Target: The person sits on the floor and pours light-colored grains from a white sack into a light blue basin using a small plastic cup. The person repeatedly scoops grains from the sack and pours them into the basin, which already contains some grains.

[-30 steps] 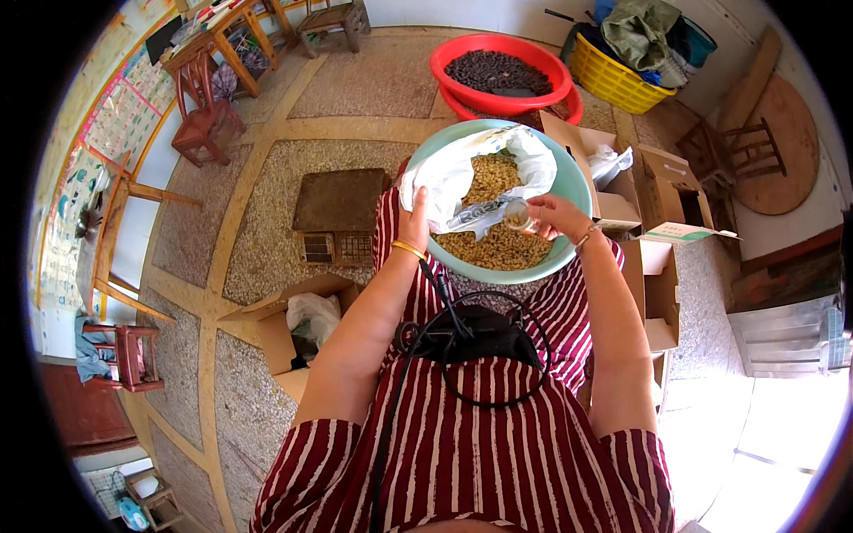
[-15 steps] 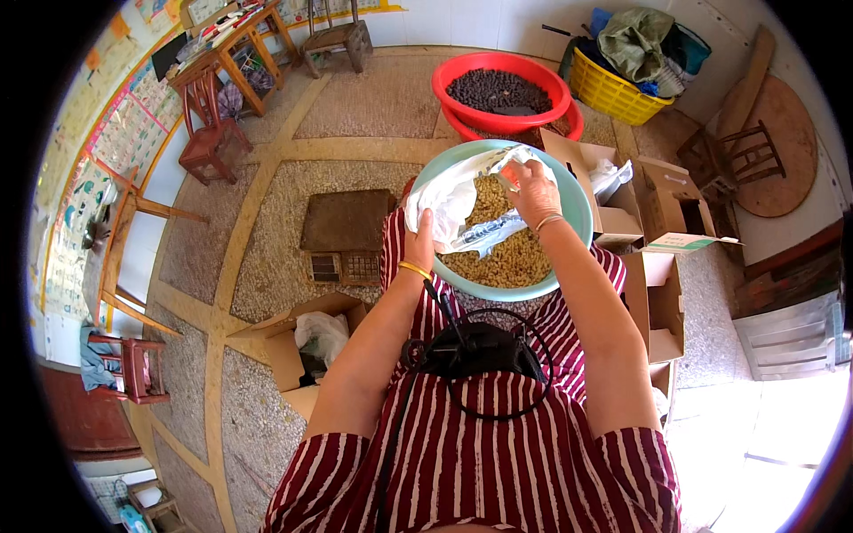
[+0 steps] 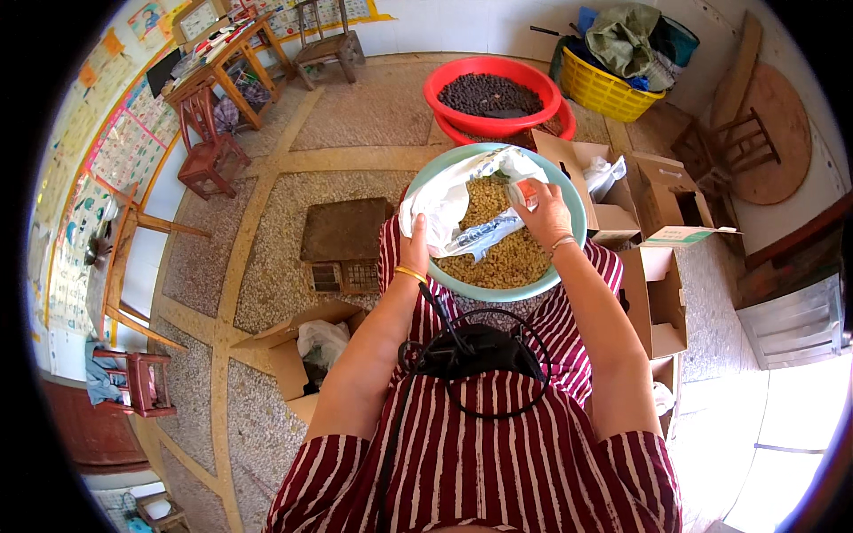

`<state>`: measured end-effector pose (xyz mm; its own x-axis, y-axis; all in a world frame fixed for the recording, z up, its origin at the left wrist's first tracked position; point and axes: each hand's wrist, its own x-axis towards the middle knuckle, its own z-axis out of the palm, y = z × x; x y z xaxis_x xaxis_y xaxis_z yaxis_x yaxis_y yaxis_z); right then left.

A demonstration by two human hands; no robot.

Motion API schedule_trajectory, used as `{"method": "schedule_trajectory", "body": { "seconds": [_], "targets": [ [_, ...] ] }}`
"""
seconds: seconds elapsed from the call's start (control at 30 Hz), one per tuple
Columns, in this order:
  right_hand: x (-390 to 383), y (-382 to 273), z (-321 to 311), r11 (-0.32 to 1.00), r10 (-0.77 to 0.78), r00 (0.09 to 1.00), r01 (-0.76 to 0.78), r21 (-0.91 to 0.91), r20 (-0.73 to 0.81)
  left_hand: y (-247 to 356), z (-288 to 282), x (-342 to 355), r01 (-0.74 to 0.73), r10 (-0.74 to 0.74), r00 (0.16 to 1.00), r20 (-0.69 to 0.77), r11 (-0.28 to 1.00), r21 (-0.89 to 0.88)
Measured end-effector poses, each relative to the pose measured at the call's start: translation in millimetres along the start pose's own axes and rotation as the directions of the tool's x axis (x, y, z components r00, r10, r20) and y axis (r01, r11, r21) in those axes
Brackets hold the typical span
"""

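Observation:
A pale blue-green basin (image 3: 579,206) rests at my lap, holding small yellowish-brown pieces (image 3: 498,270), perhaps kernels or pellets. Inside it lies a white plastic bag (image 3: 442,201) with its mouth spread, more of the same pieces showing in it. My left hand (image 3: 417,240) pinches the bag's left edge at the basin's rim. Over the bag's right side, my right hand (image 3: 550,216) has its fingers curled round a small cup-like container (image 3: 524,192) with a reddish-orange patch. My right fingers partly cover the container, so its full shape is hidden.
Beyond the basin stand stacked red tubs (image 3: 542,108), the upper one with dark round pieces. Cardboard boxes (image 3: 662,191) line the right side; another open box (image 3: 289,369) sits at left. A low dark stool-like box (image 3: 345,233) and a yellow basket (image 3: 611,89) are nearby.
My right hand has moved right and slightly down with the small container, away from the bag's far rim. My left hand still holds the bag's edge.

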<state>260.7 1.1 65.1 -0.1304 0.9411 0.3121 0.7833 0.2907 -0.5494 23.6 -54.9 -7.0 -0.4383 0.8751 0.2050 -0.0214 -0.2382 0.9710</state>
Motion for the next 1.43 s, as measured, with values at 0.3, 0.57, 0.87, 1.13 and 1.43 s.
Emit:
{"method": "schedule_trajectory", "body": {
  "seconds": [0.3, 0.57, 0.87, 1.13, 1.43],
  "targets": [
    [-30, 44, 33, 0.975, 0.156, 0.801, -0.031, -0.221, 0.579, -5, -5, -1, 0.013, -0.011, 1.000, 0.024, 0.998, -0.063],
    [-33, 41, 38, 0.966, 0.133, 0.806, 0.025, -0.258, 0.576, 8, -1, -4, 0.111, -0.113, 0.991, 0.079, 0.994, 0.021],
    [-27, 58, 41, 0.996, -0.077, 0.740, 0.092, 0.013, 0.669, 24, 2, -6, 0.101, -0.102, 0.993, 0.063, 0.995, 0.019],
    [-19, 56, 11, 0.807, 0.089, 0.647, -0.493, 0.326, 0.757, 14, 0, -6, 0.064, -0.060, 0.996, 0.070, 0.996, -0.056],
    [1, 55, 0, 0.628, 0.114, 0.690, -0.607, 0.486, 0.714, -22, -9, 5, 0.143, -0.140, 0.989, 0.042, 0.987, -0.072]
  ]
}}
